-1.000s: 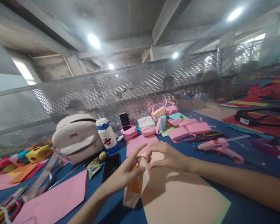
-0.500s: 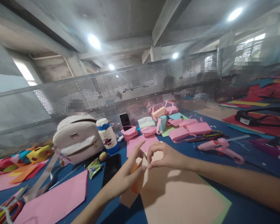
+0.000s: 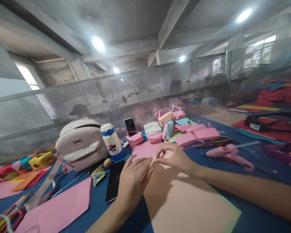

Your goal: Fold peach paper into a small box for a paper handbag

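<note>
My left hand is curled over a small folded peach paper piece, most of which its palm and fingers hide. My right hand pinches the far edge of that piece between thumb and fingertips, close to the left fingers. Both hands are raised over a large peach paper sheet, which has green paper under its right edge. A pink sheet lies just beyond the hands. To the left of my left hand is a black phone lying flat.
Small pink paper bags lie behind the hands. A pink glue gun rests at the right. Further left stand a water bottle and a white backpack. Scissors lie near pink paper. A perforated metal screen spans the back.
My left hand has turned so its back faces up, covering the folded peach paper that showed below it before. The right hand still pinches the edge, its wrist slightly shifted.
</note>
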A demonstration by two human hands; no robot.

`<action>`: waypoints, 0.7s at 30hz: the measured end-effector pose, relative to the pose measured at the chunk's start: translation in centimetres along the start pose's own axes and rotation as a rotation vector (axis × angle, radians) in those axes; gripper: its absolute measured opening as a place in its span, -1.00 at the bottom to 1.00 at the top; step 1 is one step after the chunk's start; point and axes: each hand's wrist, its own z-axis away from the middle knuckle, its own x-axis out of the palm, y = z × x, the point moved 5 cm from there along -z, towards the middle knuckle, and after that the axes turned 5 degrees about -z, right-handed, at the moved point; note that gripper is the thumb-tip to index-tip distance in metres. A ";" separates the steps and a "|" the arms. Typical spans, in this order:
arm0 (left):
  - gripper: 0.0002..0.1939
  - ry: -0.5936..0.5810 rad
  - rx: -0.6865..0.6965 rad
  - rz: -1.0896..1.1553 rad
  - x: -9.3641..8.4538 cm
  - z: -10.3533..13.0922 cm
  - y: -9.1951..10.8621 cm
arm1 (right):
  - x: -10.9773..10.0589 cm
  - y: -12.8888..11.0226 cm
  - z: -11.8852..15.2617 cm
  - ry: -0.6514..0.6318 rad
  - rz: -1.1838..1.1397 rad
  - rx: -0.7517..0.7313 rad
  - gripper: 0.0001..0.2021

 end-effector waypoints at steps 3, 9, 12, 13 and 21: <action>-0.76 -0.014 -0.009 -0.004 0.2 0.0 0.0 | 0.0 -0.1 0.2 0.000 0.032 -0.038 -0.70; -0.75 -0.023 -0.018 0.030 0.3 0.0 -0.2 | -0.2 -0.2 0.0 -0.019 0.032 -0.069 -0.76; -0.75 -0.019 -0.007 0.035 0.3 0.0 -0.2 | -0.3 -0.6 -0.1 -0.043 0.054 -0.090 -0.78; -0.76 -0.018 -0.006 0.038 0.3 0.0 -0.2 | -0.3 -0.8 0.0 -0.055 0.072 -0.105 -0.79; -0.76 -0.026 0.005 0.062 0.5 0.0 -0.1 | -0.2 -2.1 0.3 -0.059 0.154 -0.221 -0.82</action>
